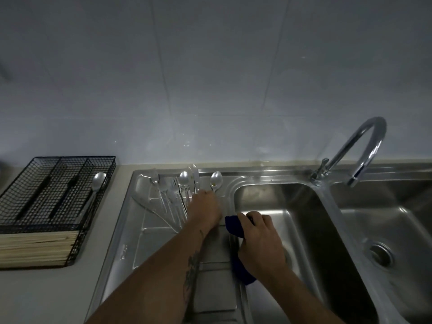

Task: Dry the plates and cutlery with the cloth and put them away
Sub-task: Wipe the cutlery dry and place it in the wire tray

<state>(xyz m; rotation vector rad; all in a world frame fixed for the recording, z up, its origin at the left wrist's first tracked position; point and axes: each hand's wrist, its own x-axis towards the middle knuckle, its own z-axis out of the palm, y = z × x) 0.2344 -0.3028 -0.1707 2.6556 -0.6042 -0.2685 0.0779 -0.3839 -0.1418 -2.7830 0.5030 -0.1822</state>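
Landmark: the tap, standing between the two sink bowls.

Left hand is reaching to the cutlery pile on the draining board, well left of the tap. Its fingers reach down at the handle end of the rightmost spoon; whether they have closed on it cannot be told, since the back of the hand hides them.

Right hand is curled round a dark blue cloth, bunched, held over the near rim of the bowl just left of the tap. Cloth ends show above and below the fist.

Wire cutlery basket sits farthest left of the tap, on the counter, on top of a pale wooden board. One spoon already lies in its right compartment; dark-handled pieces lie in the other compartments. No plates in view.

Judgement: the step is picking the next wet spoon for drying. A good part of the cutlery is left.

To do it well, I would say:
- Pinch one handle only; the pieces lie touching and fanned, so a loose grab may drag neighbours.
- Lift clear before turning toward the cloth.
- Open the cloth out a little; a tight wad dries poorly inside a spoon's bowl.
- Wrap the bowl, draw along to the handle tip.
- Wet steel is slippery; keep it over the draining board, not the bowl.
- Then lay it in the basket beside the spoon there.
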